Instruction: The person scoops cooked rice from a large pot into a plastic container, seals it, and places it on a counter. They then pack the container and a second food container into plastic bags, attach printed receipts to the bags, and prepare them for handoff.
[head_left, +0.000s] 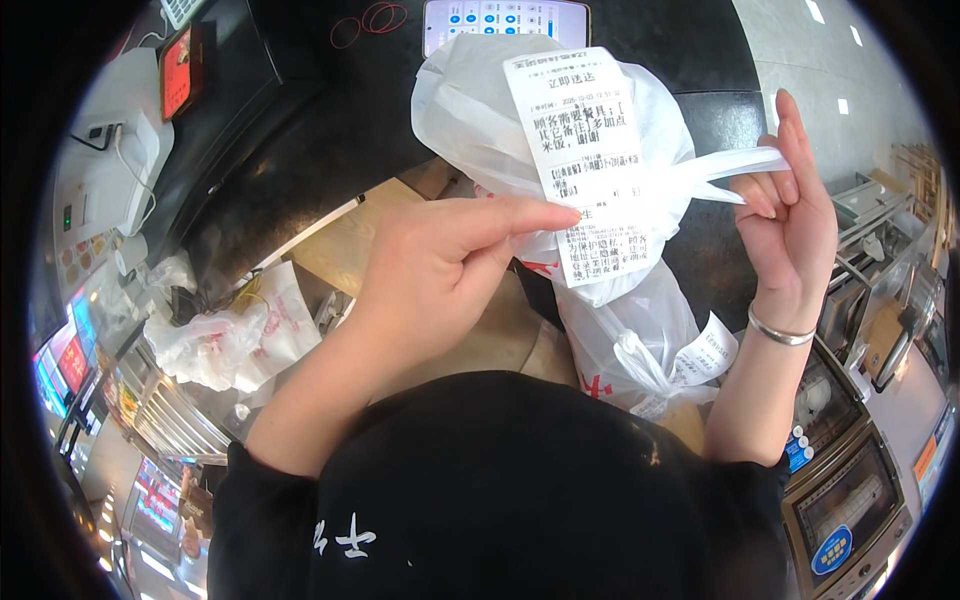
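Note:
A white plastic bag (472, 112) stands on the black counter before me, with a long printed receipt (592, 161) lying over its front. My right hand (787, 210) grips the bag's stretched handle loops (720, 166) with curled fingers, while the index finger points up. From the other side my left hand (442, 277) reaches in, its index fingertip lying over the receipt's lower left part. Its other fingers are curled and partly hidden, so whether they pinch anything is unclear. Nearer my body is a second, knotted plastic bag (637, 337) with a curled paper slip (706, 349).
A lit smartphone (506, 19) lies behind the bag, near red rubber bands (382, 18) on the black counter (337, 112). To the left are a white machine (112, 142) with a cable and a bunch of plastic bags (217, 337). Glass-fronted appliances (847, 510) stand at right.

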